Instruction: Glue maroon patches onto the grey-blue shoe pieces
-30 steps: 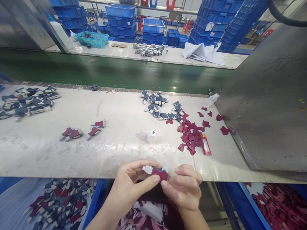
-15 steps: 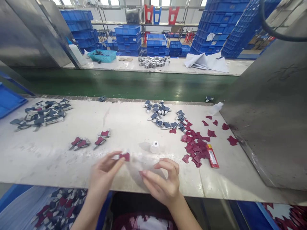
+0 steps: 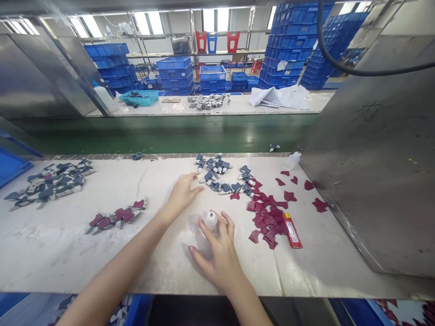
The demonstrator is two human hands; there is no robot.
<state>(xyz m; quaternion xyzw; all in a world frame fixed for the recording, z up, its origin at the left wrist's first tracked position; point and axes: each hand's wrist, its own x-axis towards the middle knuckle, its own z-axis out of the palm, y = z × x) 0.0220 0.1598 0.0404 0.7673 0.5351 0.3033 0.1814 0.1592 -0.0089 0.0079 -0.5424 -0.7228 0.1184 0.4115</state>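
Head view: L hand (image 3: 185, 192) is out over the worktop (image 3: 102, 258), ctr of frame, fingers spread, thumb apart from index, nothing visible btw them. Tips are just beside the grey pcs (image 3: 224, 187), which lie in a loose cluster ctr to right of ctr; can't tell if they touch.

R hand (image 3: 219, 253) is lower ctr, palm down, fingers spread & slightly bent, thumb held well apart at left. Index & middle fingers straddle the white bottle (image 3: 211, 221), upright w/ a dark tip; contact w/ it can't be told.

Red pcs (image 3: 268, 217) lie loose in a heap right of ctr, next to the grey pcs, w/ a few strays farther right. Red box (image 3: 292, 231), yellow at one end, lies against the heap's right side. Left of ctr: short slanted row of red-topped pcs (image 3: 118, 215). Far left, mid-height: bigger grey heap (image 3: 50, 181). Clear bag (image 3: 292, 160) sits right, by the metal panel (image 3: 380, 181).

Behind, across the frame, runs a green belt (image 3: 163, 133); beyond it, a teal basket (image 3: 149, 98) upper left, pale parts (image 3: 207, 102) upper ctr, white sheets (image 3: 280, 97) upper right. Blue crates (image 3: 175, 74) stacked along the top.
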